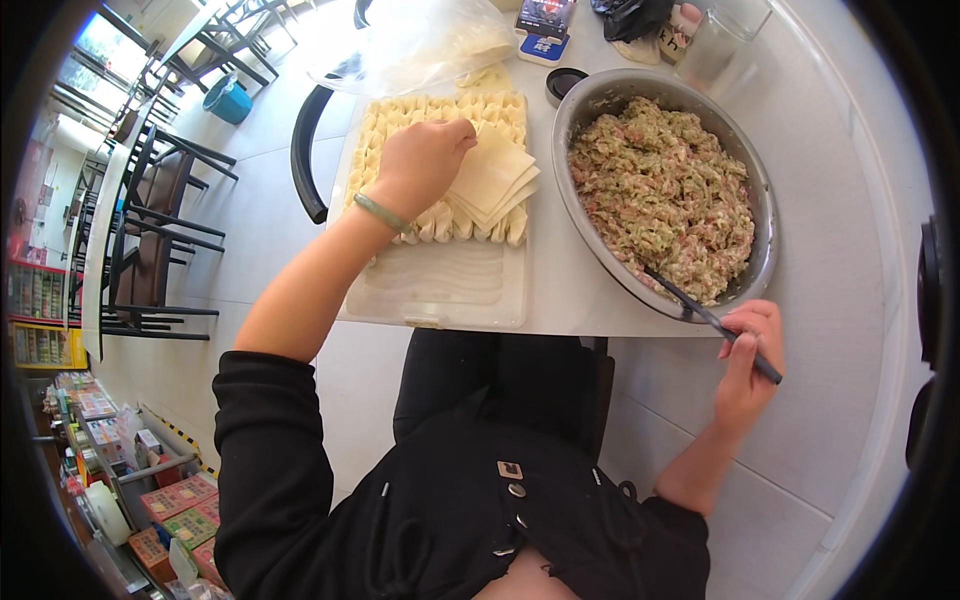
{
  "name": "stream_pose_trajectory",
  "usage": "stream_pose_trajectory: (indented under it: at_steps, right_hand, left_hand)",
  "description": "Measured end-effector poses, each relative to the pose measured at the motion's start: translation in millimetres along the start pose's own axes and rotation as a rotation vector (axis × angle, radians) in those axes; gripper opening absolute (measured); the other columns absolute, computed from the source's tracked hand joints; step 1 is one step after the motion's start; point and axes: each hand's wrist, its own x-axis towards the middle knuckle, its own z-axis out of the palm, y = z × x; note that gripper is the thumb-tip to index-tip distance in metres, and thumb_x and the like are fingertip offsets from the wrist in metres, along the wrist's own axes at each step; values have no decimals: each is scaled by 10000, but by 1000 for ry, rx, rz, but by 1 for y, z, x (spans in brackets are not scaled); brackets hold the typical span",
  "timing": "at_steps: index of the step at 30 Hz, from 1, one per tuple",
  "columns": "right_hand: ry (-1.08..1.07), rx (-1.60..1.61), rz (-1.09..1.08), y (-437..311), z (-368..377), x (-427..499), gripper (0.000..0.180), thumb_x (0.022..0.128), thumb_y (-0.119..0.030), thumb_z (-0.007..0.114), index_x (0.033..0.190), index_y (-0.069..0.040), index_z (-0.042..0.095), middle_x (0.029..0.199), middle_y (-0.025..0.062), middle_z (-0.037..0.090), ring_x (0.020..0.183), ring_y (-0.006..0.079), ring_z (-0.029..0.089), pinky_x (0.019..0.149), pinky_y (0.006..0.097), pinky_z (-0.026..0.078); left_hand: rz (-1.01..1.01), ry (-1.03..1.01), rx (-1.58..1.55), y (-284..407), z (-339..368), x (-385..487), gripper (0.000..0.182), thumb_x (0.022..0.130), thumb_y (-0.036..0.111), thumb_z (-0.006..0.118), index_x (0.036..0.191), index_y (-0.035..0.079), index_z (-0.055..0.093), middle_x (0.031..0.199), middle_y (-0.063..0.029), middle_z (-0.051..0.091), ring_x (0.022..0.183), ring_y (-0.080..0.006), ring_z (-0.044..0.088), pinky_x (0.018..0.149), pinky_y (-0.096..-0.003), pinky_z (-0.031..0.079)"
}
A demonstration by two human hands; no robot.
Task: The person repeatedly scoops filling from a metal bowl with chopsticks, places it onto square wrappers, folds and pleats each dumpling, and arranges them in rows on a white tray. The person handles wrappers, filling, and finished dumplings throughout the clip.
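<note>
My left hand [429,159], a green bangle [381,213] at its wrist, is over the left part of a stack of square dough wrappers [491,176]. Its fingers are curled at the stack's upper corner; whether they grip a wrapper cannot be told. The stack lies on rows of folded dumplings [367,154] in a plastic tray [431,289]. My right hand [752,341] holds a dark, thin-handled utensil [697,307], its tip hidden in the minced filling [667,187] at the near side of a large metal bowl [765,247].
Beyond the tray lie a clear plastic bag [427,45] and more dough sheets [486,77]. A black lid [564,84], a phone [545,19] and a glass jar [716,41] stand around the bowl's far side. A black chair's curved frame [304,157] is left of the tray.
</note>
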Motion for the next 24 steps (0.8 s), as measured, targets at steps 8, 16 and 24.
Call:
stream_pose_trajectory:
  at_steps: [8, 16, 24]
  right_hand:
    - [12, 140, 12, -22, -43, 23, 454, 1008, -317, 424, 698, 1, 520, 860, 164, 517, 620, 141, 458, 476, 229, 382]
    - [-40, 196, -14, -20, -37, 20, 542, 991, -461, 404, 708, -7, 489, 992, 216, 483, 803, 246, 515, 619, 309, 505]
    - [1, 215, 68, -34, -14, 35, 488, 983, -393, 455, 825, 50, 586, 882, 164, 540, 708, 209, 577, 618, 284, 490]
  left_hand:
    - [30, -2, -75, 2, 9, 13, 111, 856, 183, 617, 836, 74, 626, 853, -78, 631, 793, -295, 619, 674, -401, 502]
    - [120, 123, 47, -8, 25, 10, 104, 846, 141, 618, 916, 65, 622, 847, -92, 631, 783, -295, 616, 674, -392, 497]
    - [40, 26, -144, -6, 14, 15, 169, 772, 126, 700, 896, 28, 642, 762, -114, 646, 720, -290, 614, 670, -367, 489]
